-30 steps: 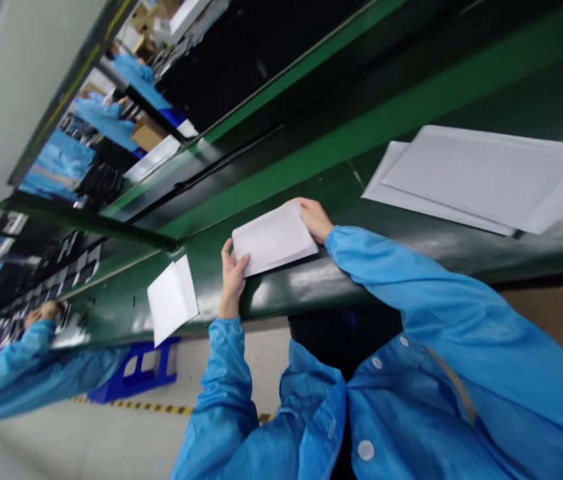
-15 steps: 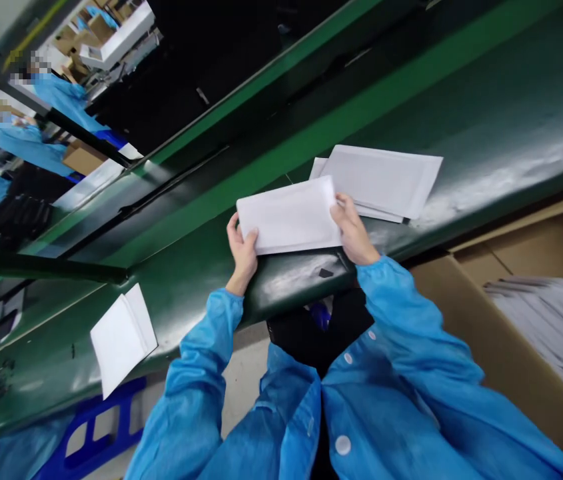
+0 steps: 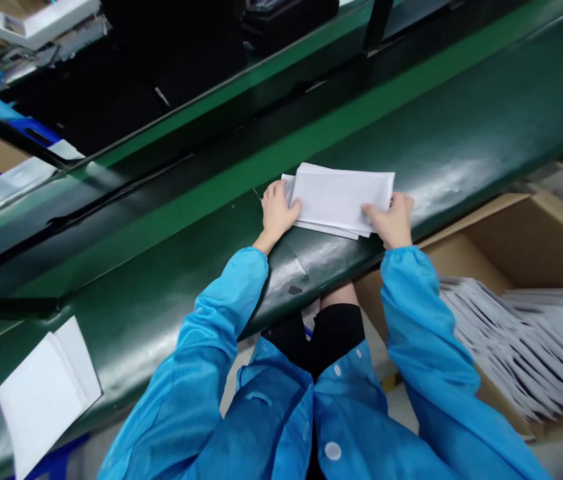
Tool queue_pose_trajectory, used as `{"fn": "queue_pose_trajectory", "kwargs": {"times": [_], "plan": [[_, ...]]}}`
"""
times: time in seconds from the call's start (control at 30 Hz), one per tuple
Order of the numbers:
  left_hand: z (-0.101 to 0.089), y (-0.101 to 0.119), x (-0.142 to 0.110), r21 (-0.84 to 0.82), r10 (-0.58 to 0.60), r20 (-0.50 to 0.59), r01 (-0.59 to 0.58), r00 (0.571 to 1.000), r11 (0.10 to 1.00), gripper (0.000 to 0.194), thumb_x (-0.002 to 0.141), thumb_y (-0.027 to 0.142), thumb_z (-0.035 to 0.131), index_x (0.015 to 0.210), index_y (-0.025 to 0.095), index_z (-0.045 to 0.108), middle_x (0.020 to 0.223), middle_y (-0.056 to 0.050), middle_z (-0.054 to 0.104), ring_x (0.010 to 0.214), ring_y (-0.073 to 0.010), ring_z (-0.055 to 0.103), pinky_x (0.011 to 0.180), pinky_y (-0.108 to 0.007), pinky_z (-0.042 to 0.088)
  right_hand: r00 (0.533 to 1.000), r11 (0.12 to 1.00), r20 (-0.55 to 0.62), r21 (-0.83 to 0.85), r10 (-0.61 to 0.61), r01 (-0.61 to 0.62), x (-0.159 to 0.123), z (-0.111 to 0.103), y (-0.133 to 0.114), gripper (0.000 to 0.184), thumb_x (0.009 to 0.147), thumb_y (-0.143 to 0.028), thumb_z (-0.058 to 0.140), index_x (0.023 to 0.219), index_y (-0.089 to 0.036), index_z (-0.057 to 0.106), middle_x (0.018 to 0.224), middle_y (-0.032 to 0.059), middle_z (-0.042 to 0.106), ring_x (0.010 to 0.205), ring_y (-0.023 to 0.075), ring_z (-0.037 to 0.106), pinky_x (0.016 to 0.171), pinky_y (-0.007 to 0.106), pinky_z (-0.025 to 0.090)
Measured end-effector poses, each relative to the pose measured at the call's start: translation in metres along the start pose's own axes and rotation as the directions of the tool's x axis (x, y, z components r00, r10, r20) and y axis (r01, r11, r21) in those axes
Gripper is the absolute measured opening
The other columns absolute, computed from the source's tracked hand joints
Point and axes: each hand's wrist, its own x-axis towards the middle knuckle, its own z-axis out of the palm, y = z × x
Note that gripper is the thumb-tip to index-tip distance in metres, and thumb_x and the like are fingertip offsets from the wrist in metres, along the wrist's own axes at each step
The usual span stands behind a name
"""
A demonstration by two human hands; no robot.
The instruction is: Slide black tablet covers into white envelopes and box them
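A small stack of flat white envelopes (image 3: 344, 198) rests on the green belt in front of me, its layers slightly fanned. My left hand (image 3: 278, 212) is closed on the stack's left end, thumb on the near side. On the right end my right hand (image 3: 392, 219) grips, with the thumb lying on the top envelope and the fingers curled behind the edge. How many layers each hand pinches is hidden.
More white envelopes (image 3: 46, 400) lie on the green belt (image 3: 156, 300) at the left. An open cardboard box (image 3: 556, 233), packed with rows of white envelopes (image 3: 521, 340), stands at my right. Metal posts and a dark bench line the far side.
The envelope held between both hands has come down onto the others at the right, and both hands now grip the stack. My view has shifted to the right.
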Motion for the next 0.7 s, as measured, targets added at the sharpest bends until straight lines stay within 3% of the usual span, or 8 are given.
{"fn": "queue_pose_trajectory", "kwargs": {"times": [0.1, 0.2, 0.27, 0.33, 0.47, 0.53, 0.6, 0.7], "plan": [[0.001, -0.001, 0.000, -0.121, 0.023, 0.024, -0.020, 0.999, 0.992, 0.063, 0.085, 0.033, 0.076, 0.143, 0.019, 0.055, 0.152, -0.018, 0.057, 0.147, -0.0368, 0.052, 0.129, -0.055, 0.040, 0.990, 0.990, 0.086, 0.087, 0.107, -0.115, -0.008, 0.006, -0.013, 0.061, 0.068, -0.024, 0.078, 0.120, -0.023, 0.046, 0.126, 0.0109, 0.055, 0.122, 0.0327, 0.060, 0.113, 0.056, 0.049], [0.000, -0.004, 0.002, -0.334, 0.041, 0.027, -0.030, 0.999, 0.942, 0.071, 0.081, 0.040, 0.083, 0.142, 0.020, 0.052, 0.151, -0.015, 0.056, 0.147, -0.0357, 0.054, 0.130, -0.054, 0.041, 0.993, 0.963, 0.100, 0.255, 0.066, -0.090, -0.021, 0.015, -0.031, 0.081, 0.069, -0.022, 0.077, 0.140, -0.022, 0.036, 0.142, 0.0142, 0.055, 0.134, 0.0330, 0.056, 0.122, 0.054, 0.043], [-0.001, -0.013, 0.009, -0.513, -0.010, -0.007, 0.005, 1.000, 0.859, 0.077, 0.078, 0.044, 0.086, 0.142, 0.020, 0.050, 0.155, -0.013, 0.052, 0.144, -0.0381, 0.057, 0.126, -0.061, 0.044, 0.994, 0.936, 0.102, 0.345, 0.043, -0.076, -0.024, 0.018, -0.038, 0.094, 0.071, -0.023, 0.076, 0.152, -0.021, 0.028, 0.153, 0.0178, 0.050, 0.144, 0.0340, 0.051, 0.128, 0.052, 0.038], [0.000, -0.023, 0.019, -0.644, -0.043, -0.008, 0.028, 0.999, 0.764, 0.081, 0.081, 0.046, 0.086, 0.147, 0.023, 0.047, 0.160, -0.010, 0.049, 0.154, -0.0411, 0.048, 0.126, -0.064, 0.042, 0.992, 0.925, 0.104, 0.367, 0.065, -0.099, -0.025, 0.017, -0.041, 0.101, 0.072, -0.024, 0.076, 0.158, -0.017, 0.024, 0.162, 0.0203, 0.045, 0.151, 0.0350, 0.046, 0.132, 0.050, 0.032], [-0.003, -0.020, 0.026, -0.754, 0.097, 0.103, 0.014, 0.990, 0.657, 0.075, 0.083, 0.055, 0.085, 0.146, 0.034, 0.052, 0.153, -0.007, 0.059, 0.161, -0.0366, 0.039, 0.134, -0.063, 0.037, 0.998, 0.912, 0.053, 0.406, 0.035, -0.054, -0.037, 0.003, -0.052, 0.106, 0.077, -0.033, 0.080, 0.166, -0.021, 0.025, 0.170, 0.0158, 0.041, 0.157, 0.0341, 0.040, 0.135, 0.051, 0.027], [-0.007, -0.006, 0.015, -0.730, 0.146, 0.046, -0.067, 0.988, 0.680, 0.066, 0.089, 0.060, 0.078, 0.144, 0.036, 0.052, 0.147, -0.007, 0.062, 0.157, -0.0339, 0.045, 0.136, -0.061, 0.035, 1.000, 0.909, -0.005, 0.417, 0.011, -0.008, -0.050, -0.003, -0.059, 0.101, 0.080, -0.041, 0.083, 0.165, -0.023, 0.031, 0.167, 0.0144, 0.045, 0.157, 0.0337, 0.040, 0.135, 0.050, 0.028], [-0.011, 0.010, 0.000, -0.630, 0.157, -0.117, -0.196, 0.981, 0.751, 0.055, 0.095, 0.064, 0.069, 0.140, 0.036, 0.052, 0.144, -0.006, 0.060, 0.151, -0.0337, 0.051, 0.135, -0.058, 0.037, 0.999, 0.903, -0.043, 0.430, 0.004, 0.015, -0.064, -0.007, -0.063, 0.094, 0.083, -0.050, 0.084, 0.161, -0.023, 0.040, 0.161, 0.0150, 0.051, 0.153, 0.0336, 0.046, 0.133, 0.049, 0.034], [-0.013, 0.023, -0.016, -0.482, 0.184, -0.284, -0.306, 0.941, 0.821, 0.060, 0.097, 0.071, 0.062, 0.138, 0.030, 0.048, 0.146, -0.009, 0.054, 0.148, -0.0365, 0.051, 0.134, -0.057, 0.038, 0.999, 0.867, -0.018, 0.497, 0.030, -0.017, -0.081, -0.013, -0.059, 0.087, 0.083, -0.059, 0.083, 0.153, -0.020, 0.048, 0.150, 0.0154, 0.061, 0.140, 0.0335, 0.058, 0.125, 0.048, 0.046]]}}
